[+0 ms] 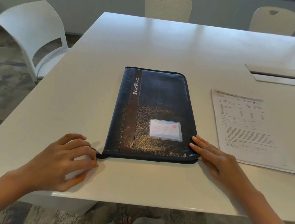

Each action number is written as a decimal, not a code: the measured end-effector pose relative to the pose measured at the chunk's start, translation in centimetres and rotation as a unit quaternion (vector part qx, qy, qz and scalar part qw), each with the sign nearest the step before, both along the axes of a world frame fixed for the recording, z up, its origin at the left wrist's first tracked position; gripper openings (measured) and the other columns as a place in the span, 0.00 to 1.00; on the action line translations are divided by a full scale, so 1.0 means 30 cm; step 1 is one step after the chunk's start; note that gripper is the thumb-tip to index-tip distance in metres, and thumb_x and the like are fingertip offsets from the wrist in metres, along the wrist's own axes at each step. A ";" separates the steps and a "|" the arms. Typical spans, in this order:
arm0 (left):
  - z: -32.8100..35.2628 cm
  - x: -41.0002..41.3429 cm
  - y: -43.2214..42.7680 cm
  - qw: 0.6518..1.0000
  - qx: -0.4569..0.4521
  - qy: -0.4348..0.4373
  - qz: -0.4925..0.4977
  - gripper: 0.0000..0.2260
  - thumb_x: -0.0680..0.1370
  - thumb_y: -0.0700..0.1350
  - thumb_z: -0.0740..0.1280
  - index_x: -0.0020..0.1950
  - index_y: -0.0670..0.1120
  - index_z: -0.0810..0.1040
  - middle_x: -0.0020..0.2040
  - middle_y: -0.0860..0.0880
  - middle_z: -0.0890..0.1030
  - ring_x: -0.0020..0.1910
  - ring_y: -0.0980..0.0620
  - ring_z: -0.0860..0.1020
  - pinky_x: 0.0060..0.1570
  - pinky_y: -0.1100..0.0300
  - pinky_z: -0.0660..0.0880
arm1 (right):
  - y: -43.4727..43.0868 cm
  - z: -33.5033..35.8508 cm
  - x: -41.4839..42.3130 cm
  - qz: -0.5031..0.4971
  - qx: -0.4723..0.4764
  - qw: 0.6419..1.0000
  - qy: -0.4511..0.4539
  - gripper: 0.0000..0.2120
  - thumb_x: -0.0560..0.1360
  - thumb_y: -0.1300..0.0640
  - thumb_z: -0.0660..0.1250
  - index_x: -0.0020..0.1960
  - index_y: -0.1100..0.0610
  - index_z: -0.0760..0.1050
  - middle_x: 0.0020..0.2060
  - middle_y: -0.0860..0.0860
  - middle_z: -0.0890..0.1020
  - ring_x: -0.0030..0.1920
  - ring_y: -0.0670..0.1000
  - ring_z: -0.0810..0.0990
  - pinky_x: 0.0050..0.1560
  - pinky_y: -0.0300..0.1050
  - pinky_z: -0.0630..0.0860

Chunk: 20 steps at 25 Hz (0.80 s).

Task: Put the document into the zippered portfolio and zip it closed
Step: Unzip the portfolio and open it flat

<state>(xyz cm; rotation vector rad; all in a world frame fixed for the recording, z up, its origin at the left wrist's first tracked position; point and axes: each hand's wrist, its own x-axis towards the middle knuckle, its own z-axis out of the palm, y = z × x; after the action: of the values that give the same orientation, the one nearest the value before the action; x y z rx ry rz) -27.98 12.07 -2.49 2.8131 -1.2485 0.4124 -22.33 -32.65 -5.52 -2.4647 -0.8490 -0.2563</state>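
A dark blue zippered portfolio (pixel 153 116) lies flat and closed on the white table (pixel 91 79), with a brown stripe reading "PortFolio" and a label window. My left hand (pixel 64 159) is at its near left corner, fingertips pinched on the zipper pull (pixel 97 155). My right hand (pixel 213 156) rests flat with fingers apart on the portfolio's near right corner. The document (pixel 247 128), a printed white sheet stack, lies on the table to the right of the portfolio, apart from it.
A white chair (pixel 36 34) stands at the table's left side and beige chairs (pixel 168 5) line the far side. A cable slot (pixel 285 76) is set into the tabletop at the right. The near table edge is close to my body.
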 end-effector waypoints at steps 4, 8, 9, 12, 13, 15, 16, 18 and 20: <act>0.015 -0.007 -0.073 0.994 -0.087 0.051 0.042 0.15 0.77 0.58 0.59 0.53 0.56 0.83 0.52 0.54 0.82 0.52 0.53 0.77 0.59 0.52 0.72 | -0.003 0.010 -0.005 -0.015 -0.011 0.999 -0.031 0.22 0.75 0.60 0.63 0.69 0.56 0.72 0.71 0.56 0.71 0.65 0.56 0.77 0.60 0.51 0.78; 0.027 0.045 -0.273 0.987 -0.137 0.034 0.072 0.23 0.77 0.62 0.62 0.64 0.50 0.78 0.61 0.52 0.78 0.60 0.51 0.74 0.61 0.54 0.69 | 0.003 0.031 -0.011 -0.039 -0.008 0.998 -0.040 0.23 0.75 0.59 0.63 0.70 0.54 0.70 0.73 0.60 0.67 0.62 0.61 0.79 0.53 0.53 0.80; 0.027 0.059 -0.327 0.986 -0.136 0.038 0.086 0.28 0.76 0.65 0.62 0.69 0.49 0.74 0.66 0.51 0.75 0.64 0.51 0.72 0.64 0.53 0.68 | 0.008 0.044 -0.013 -0.043 0.004 0.998 -0.052 0.21 0.77 0.58 0.63 0.70 0.53 0.70 0.72 0.60 0.68 0.60 0.61 0.81 0.52 0.50 0.80; 0.017 0.101 -0.454 0.981 -0.140 0.045 0.124 0.35 0.75 0.67 0.61 0.76 0.47 0.63 0.75 0.47 0.66 0.72 0.48 0.66 0.70 0.50 0.65 | 0.046 0.103 -0.004 -0.037 0.051 0.994 -0.094 0.18 0.81 0.52 0.58 0.70 0.51 0.69 0.69 0.57 0.72 0.53 0.51 0.83 0.54 0.34 0.77; 0.020 0.113 -0.485 0.977 -0.158 0.050 0.136 0.35 0.76 0.64 0.62 0.76 0.47 0.62 0.76 0.46 0.64 0.73 0.47 0.65 0.70 0.49 0.65 | 0.064 0.129 0.002 -0.033 0.071 0.992 -0.102 0.18 0.81 0.52 0.58 0.71 0.50 0.68 0.69 0.56 0.72 0.54 0.48 0.82 0.56 0.30 0.75; 0.032 0.132 -0.528 0.966 -0.203 0.046 0.154 0.31 0.78 0.59 0.62 0.76 0.47 0.62 0.76 0.46 0.64 0.72 0.46 0.65 0.69 0.46 0.67 | 0.102 0.184 0.022 -0.024 0.108 0.986 -0.123 0.19 0.80 0.56 0.60 0.71 0.53 0.69 0.70 0.56 0.72 0.59 0.46 0.79 0.60 0.30 0.73; 0.038 0.139 -0.539 0.960 -0.228 0.038 0.160 0.29 0.78 0.57 0.61 0.77 0.47 0.61 0.76 0.47 0.64 0.73 0.47 0.65 0.69 0.45 0.67 | 0.122 0.213 0.032 -0.023 0.123 0.983 -0.135 0.19 0.80 0.57 0.62 0.71 0.55 0.69 0.69 0.57 0.74 0.62 0.47 0.79 0.61 0.31 0.73; 0.041 0.136 -0.543 0.939 -0.301 0.033 0.164 0.28 0.79 0.55 0.58 0.77 0.47 0.59 0.76 0.48 0.63 0.74 0.48 0.63 0.69 0.46 0.66 | 0.170 0.261 0.054 -0.022 0.162 0.975 -0.149 0.21 0.80 0.57 0.62 0.71 0.59 0.68 0.64 0.61 0.79 0.60 0.49 0.80 0.60 0.30 0.73; 0.044 0.125 -0.529 0.903 -0.398 0.039 0.158 0.27 0.80 0.55 0.57 0.77 0.47 0.59 0.76 0.48 0.64 0.73 0.48 0.64 0.70 0.48 0.66 | 0.232 0.286 0.075 -0.016 0.221 0.968 -0.114 0.23 0.81 0.52 0.60 0.73 0.58 0.65 0.53 0.66 0.82 0.49 0.55 0.83 0.51 0.37 0.79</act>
<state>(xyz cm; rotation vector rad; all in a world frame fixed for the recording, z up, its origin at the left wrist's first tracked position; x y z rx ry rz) -24.24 -3.79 -1.17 2.2535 -0.4248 0.6340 -20.07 -25.70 3.05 -2.0540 -0.7473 -0.6749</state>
